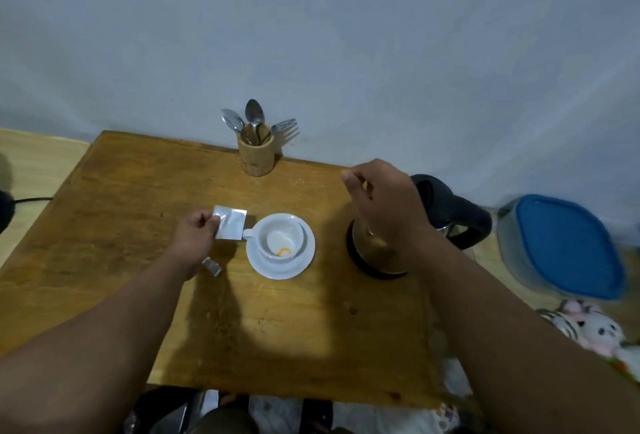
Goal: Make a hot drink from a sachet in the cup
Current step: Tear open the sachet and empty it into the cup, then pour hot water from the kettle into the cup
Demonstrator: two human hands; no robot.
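Note:
A white cup (281,236) stands on a white saucer (304,265) in the middle of the wooden table (121,191); a little orange powder lies in its bottom. My left hand (195,232) pinches a silver sachet (231,223) just left of the cup's handle. A torn-off silver strip (212,266) lies on the table below that hand. My right hand (384,201) hovers with fingers curled above the steel kettle (446,211), which has a black handle and base; nothing shows in this hand.
A bamboo holder (255,154) with two spoons and a fork stands at the table's back edge by the wall. Right of the table sits a grey tub with a blue lid (564,246), and soft toys (588,328) lie below it.

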